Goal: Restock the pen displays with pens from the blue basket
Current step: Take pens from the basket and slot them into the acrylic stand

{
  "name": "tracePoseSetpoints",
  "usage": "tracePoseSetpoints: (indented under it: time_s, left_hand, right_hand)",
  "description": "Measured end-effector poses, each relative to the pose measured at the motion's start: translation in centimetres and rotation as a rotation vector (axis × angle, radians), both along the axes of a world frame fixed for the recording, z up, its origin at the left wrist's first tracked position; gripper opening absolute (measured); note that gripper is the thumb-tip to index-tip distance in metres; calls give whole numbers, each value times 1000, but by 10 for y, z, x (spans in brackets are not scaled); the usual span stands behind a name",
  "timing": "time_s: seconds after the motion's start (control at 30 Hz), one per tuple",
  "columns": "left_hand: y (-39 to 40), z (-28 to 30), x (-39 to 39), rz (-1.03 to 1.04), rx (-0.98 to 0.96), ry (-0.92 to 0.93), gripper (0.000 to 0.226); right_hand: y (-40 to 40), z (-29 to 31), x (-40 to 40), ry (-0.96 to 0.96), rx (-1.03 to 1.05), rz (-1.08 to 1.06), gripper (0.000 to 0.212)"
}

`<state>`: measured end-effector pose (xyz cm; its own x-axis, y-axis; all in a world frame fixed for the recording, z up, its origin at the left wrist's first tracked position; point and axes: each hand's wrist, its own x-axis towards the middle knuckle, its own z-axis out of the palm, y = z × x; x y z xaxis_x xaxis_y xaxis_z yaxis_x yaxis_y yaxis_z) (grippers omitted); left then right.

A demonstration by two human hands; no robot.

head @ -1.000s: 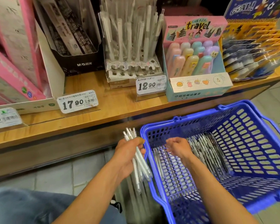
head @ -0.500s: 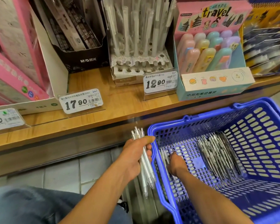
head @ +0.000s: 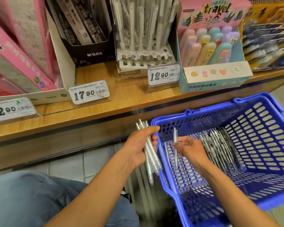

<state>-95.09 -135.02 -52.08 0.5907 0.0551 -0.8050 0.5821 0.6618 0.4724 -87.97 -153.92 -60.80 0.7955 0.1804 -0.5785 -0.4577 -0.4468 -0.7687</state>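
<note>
Left hand: grips bundle of white pens beside blue basket. Right hand: pinches one pen above basket. Advice: align tips before adding it; white pen display stands on shelf above.

Two bare forearms without sleeves, blue denim trouser leg at lower left, no rings or watch visible
</note>
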Motion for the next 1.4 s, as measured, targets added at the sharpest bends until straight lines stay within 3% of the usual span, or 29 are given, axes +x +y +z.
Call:
tracePoseSetpoints:
  time_s: [0.17,0.37,0.43,0.57,0.7,0.83,0.97,1.1,1.2,1.3,1.4]
  left_hand:
    - [-6,5,-1,19,-9,-54,21]
    - [-11,7,-3,20,32,-98,86]
    - [-10,4,-3,16,43,-82,83]
    - [-7,0,-1,14,92,-42,39]
    - [-3,-3,1,47,99,-11,22]
    - [-2,-3,3,71,66,-29,7]
    - [-2,-5,4,79,59,-42,12]
    - [-2,-5,3,84,39,-39,13]
    - [-2,-4,2,92,39,-26,33]
    - [-2,-3,2,92,35,-29,44]
    - [-3,-2,2,86,40,-43,39]
  right_hand:
    - [27,77,-43,-80,334,46,23]
    - [56,94,-56,-131,370,-10,17]
    - [57,90,-56,-131,378,32,14]
    - [41,67,-31,-73,408,51,14]
    - [17,-6,14,-35,-27,34,10]
    - [9,-81,26,20,-443,358,30]
    - [17,-119,16,-15,-720,560,21]
    - [20,-137,2,-47,-825,598,34]
    - [18,-140,1,-57,-836,598,39]
    - [14,-131,4,-14,-743,546,41]
    - [4,-108,10,-10,-604,449,40]
